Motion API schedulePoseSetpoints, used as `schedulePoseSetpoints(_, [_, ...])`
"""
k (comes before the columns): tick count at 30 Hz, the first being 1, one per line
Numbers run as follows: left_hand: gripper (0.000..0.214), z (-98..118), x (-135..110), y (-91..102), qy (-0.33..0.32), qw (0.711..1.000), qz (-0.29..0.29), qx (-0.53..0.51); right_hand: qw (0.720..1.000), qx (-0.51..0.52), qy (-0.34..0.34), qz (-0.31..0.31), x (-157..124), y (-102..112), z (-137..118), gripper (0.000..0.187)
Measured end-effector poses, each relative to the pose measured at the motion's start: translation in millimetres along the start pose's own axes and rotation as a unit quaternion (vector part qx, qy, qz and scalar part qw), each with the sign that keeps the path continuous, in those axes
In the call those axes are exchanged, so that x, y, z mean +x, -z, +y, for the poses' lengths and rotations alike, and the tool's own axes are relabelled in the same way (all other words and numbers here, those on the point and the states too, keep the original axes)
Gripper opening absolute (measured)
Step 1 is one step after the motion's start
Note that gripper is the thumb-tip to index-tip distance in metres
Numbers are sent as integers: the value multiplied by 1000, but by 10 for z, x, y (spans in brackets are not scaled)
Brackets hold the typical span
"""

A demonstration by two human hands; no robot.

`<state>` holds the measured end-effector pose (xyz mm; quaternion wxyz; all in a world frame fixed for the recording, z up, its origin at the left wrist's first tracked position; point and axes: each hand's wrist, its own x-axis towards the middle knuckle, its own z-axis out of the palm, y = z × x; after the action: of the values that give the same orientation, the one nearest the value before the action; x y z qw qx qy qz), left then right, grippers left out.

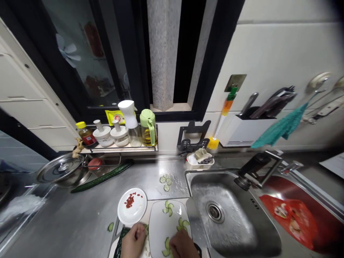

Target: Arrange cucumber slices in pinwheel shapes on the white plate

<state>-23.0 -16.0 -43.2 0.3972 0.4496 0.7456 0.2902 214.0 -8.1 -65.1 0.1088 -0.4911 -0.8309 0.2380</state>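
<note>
A white square plate (158, 229) carries cucumber slices (168, 208) fanned out in small groups. My right hand (184, 245) is over its lower right part, fingers curled in close to the slices; what they pinch, if anything, is hidden. Left of the plate, my left hand (134, 239) is closed above the cutting board (146, 218), next to more cut cucumber. I cannot make out anything inside its fingers. A dark green cucumber piece (122, 238) lies beside that hand. The round white plate (122, 215) just beyond holds small red berries (130, 201). A broad knife (195, 218) lies along the square plate's right side.
The sink (225, 215) borders the work area on the right, with a red plastic bag (301, 218) farther over. At the back are a whole cucumber (103, 177), a lidded steel pot (63, 170) and a rack (126, 148) of seasonings. Loose slices (166, 182) sit on the wet counter.
</note>
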Motion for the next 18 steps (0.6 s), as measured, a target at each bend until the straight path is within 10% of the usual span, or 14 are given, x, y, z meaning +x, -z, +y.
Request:
schedulePoseSetpoints(10, [40,258,-13,-112,32,944,-148,-293,938,314,-142,47,427,259,-480,29])
schedulePoseSetpoints(18, [54,308,-70,-271,199,871,-186,-409,904,393,-169,11,523,529,-543,5])
